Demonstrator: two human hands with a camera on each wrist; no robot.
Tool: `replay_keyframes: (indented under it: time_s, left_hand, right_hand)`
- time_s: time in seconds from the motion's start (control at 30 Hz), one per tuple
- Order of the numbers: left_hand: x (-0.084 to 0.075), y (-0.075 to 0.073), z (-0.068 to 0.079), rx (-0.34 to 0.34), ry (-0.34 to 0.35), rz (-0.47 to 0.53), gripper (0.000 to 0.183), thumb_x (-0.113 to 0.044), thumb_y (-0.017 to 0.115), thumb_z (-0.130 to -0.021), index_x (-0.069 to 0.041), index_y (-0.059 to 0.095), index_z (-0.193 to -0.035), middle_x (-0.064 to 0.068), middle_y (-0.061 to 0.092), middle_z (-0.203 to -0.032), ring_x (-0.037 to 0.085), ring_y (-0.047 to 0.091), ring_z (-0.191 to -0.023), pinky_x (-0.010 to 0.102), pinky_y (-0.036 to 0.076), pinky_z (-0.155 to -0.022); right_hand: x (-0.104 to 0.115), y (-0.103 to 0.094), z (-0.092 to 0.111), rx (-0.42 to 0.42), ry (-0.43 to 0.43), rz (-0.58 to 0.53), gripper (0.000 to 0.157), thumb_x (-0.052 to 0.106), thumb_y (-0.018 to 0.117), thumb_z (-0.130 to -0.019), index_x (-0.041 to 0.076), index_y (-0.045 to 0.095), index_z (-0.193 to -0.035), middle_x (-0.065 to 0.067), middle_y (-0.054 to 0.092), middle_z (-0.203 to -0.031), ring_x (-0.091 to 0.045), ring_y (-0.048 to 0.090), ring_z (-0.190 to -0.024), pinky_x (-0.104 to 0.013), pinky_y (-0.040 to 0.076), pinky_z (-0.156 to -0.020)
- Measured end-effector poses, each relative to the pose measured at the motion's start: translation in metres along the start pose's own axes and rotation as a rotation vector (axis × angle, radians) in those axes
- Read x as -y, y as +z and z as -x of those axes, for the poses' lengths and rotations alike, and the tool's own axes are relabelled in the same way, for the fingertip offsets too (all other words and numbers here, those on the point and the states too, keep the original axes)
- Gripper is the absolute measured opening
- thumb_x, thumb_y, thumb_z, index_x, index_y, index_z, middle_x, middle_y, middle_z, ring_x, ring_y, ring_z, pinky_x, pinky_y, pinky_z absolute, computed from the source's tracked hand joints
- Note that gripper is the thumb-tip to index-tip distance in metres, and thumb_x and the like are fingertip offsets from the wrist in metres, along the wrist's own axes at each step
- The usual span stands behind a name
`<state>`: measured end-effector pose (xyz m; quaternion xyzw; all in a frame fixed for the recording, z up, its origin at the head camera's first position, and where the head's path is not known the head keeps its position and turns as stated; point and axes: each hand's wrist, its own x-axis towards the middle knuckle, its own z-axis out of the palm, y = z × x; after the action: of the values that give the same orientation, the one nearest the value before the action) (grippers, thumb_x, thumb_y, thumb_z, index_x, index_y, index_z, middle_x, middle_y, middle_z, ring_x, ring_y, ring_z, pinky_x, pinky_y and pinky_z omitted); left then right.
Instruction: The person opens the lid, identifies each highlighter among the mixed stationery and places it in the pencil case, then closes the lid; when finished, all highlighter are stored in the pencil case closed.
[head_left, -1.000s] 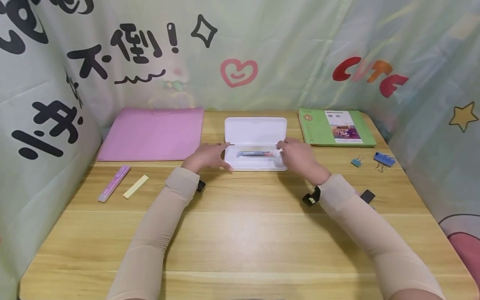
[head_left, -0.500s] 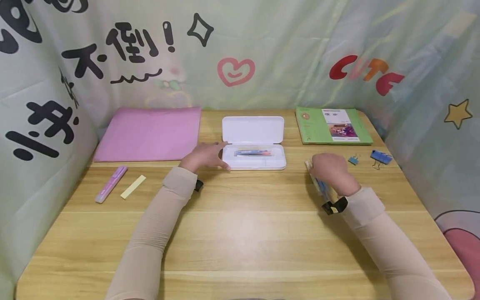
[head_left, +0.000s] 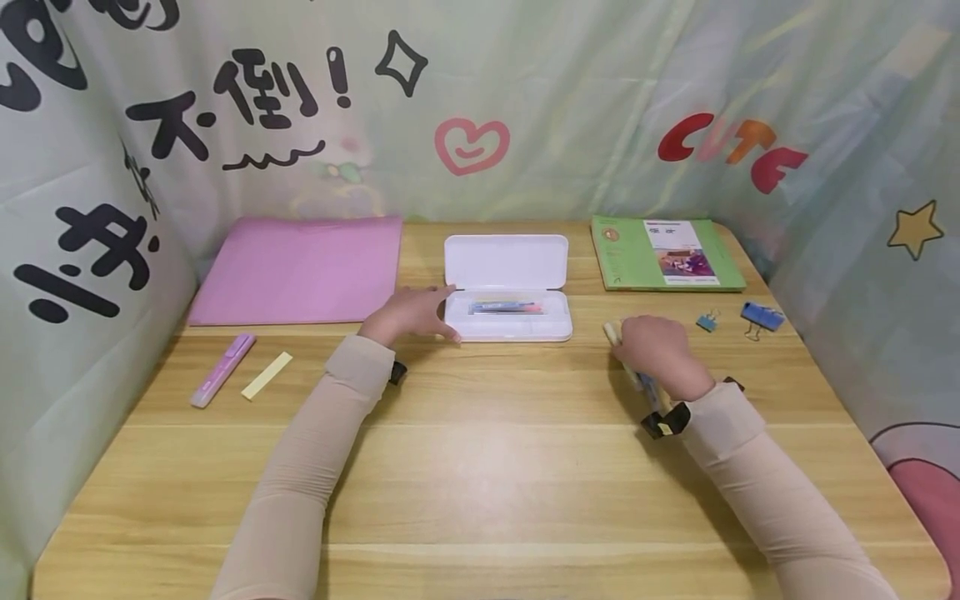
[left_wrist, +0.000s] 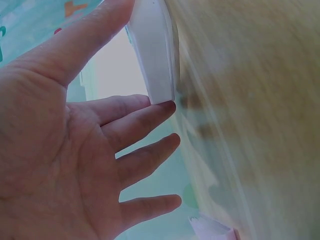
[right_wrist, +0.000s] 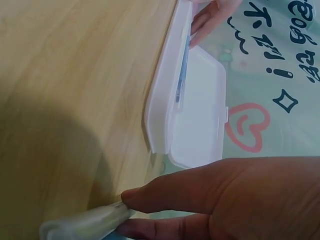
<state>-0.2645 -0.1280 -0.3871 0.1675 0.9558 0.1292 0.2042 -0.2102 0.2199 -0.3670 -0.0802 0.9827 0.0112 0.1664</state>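
In the head view, a white pencil case (head_left: 510,327) lies with its lid (head_left: 506,262) raised at the back. Several slim pens (head_left: 506,307) lie inside it. My left hand (head_left: 412,314) touches the case's left end with straight, spread fingers; the left wrist view has the thumb and the fingertips (left_wrist: 167,107) against its white wall. To the right of the case, my right hand (head_left: 658,354) pinches a slim, pale yellow and translucent thing (right_wrist: 87,224) between thumb and fingers. Blue-grey parts show under the palm, and its exact kind is hidden.
A pink folder (head_left: 300,271) lies back left, with a purple slim case (head_left: 223,370) and a cream strip (head_left: 267,376) in front. At back right is a green book (head_left: 667,253). A small teal binder clip (head_left: 707,321) and a blue binder clip (head_left: 762,316) lie near it.
My right hand has left the pencil case's right end, moved right and towards me, and taken hold of the slim pale thing. My left hand has stayed at the case's left end.
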Motion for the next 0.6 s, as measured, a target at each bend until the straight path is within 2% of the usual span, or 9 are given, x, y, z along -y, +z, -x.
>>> replay_keyframes:
  time_s: [0.23, 0.33, 0.5, 0.6]
  left_hand:
    - [0.000, 0.000, 0.001, -0.001, 0.014, 0.002, 0.096, -0.061, 0.062, -0.064, -0.025, 0.015, -0.140, 0.007, 0.022, -0.141, 0.034, 0.024, -0.123, 0.052, 0.015, -0.097]
    - [0.001, 0.001, 0.001, 0.001, 0.018, -0.002, 0.095, -0.060, 0.062, -0.065, -0.025, 0.014, -0.140, 0.007, 0.021, -0.141, 0.033, 0.024, -0.124, 0.050, 0.012, -0.099]
    - [0.000, 0.000, 0.001, -0.001, 0.014, 0.002, 0.095, -0.059, 0.062, -0.065, -0.025, 0.015, -0.140, 0.007, 0.021, -0.141, 0.032, 0.024, -0.124, 0.049, 0.010, -0.099]
    - [0.000, 0.002, -0.001, 0.002, 0.015, -0.012, 0.096, -0.061, 0.061, -0.064, -0.025, 0.014, -0.140, 0.006, 0.021, -0.141, 0.031, 0.024, -0.124, 0.050, 0.016, -0.098]
  right_hand:
    - [0.005, 0.000, -0.003, -0.011, 0.013, -0.004, 0.025, 0.026, 0.056, -0.077, 0.010, 0.053, -0.059, -0.006, 0.050, -0.058, -0.021, 0.047, -0.051, -0.034, 0.036, -0.042]
    - [0.007, -0.001, -0.004, -0.041, 0.011, -0.009, 0.026, 0.027, 0.056, -0.077, 0.009, 0.052, -0.059, -0.006, 0.050, -0.058, -0.021, 0.047, -0.050, -0.034, 0.036, -0.040]
    - [0.021, -0.010, -0.014, -0.181, -0.040, -0.014, 0.024, 0.027, 0.055, -0.078, 0.010, 0.051, -0.061, -0.004, 0.049, -0.056, -0.021, 0.045, -0.049, -0.035, 0.033, -0.037]
    - [0.040, -0.016, -0.027, -0.286, -0.148, 0.011, 0.020, 0.025, 0.052, -0.079, 0.011, 0.050, -0.065, -0.002, 0.047, -0.055, -0.020, 0.042, -0.047, -0.034, 0.031, -0.037]
